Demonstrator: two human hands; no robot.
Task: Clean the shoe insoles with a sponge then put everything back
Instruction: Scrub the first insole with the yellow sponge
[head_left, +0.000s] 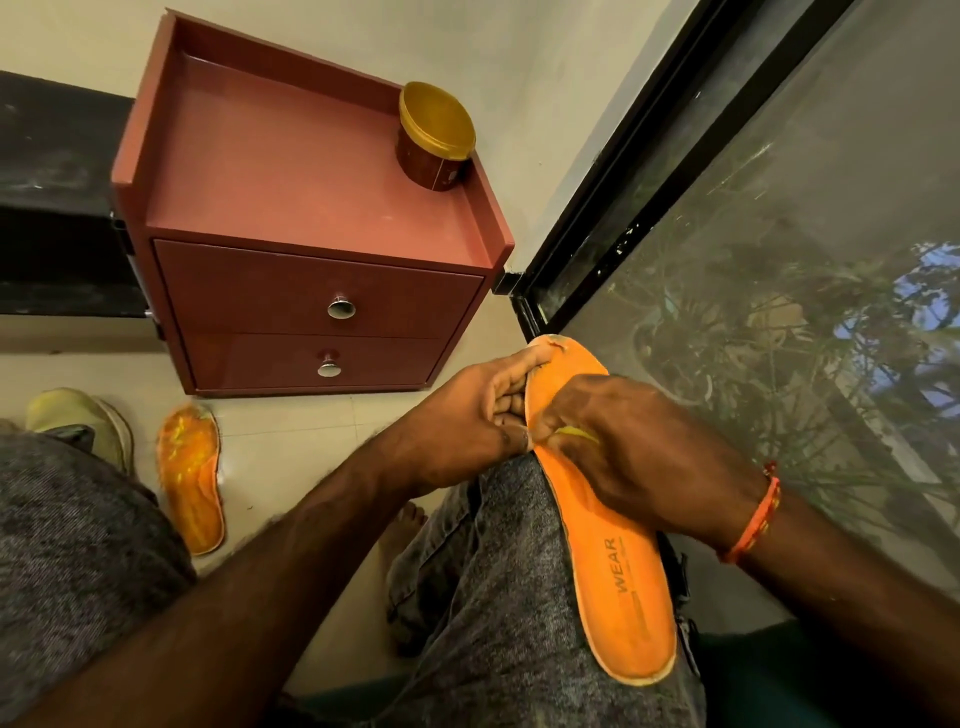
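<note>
An orange insole (613, 561) printed "WEAR" lies along my right thigh, toe end pointing away. My left hand (483, 410) grips its toe end, fingers curled round the left edge and thumb near the tip. My right hand (623, 447) presses down on the insole's front half, fingers curled round a small yellow sponge (574, 432) of which only a sliver shows. A second orange insole (192, 478) lies on the floor at the left, streaked with yellow. Beside it stands a pale yellow-green shoe (83, 421), partly hidden by my left knee.
A dark red two-drawer cabinet (311, 218) stands ahead against the wall, with a gold-lidded brown jar (434, 137) on its top right corner. A black-framed glass window (753, 260) runs along the right. A black ledge (52, 197) is at the left.
</note>
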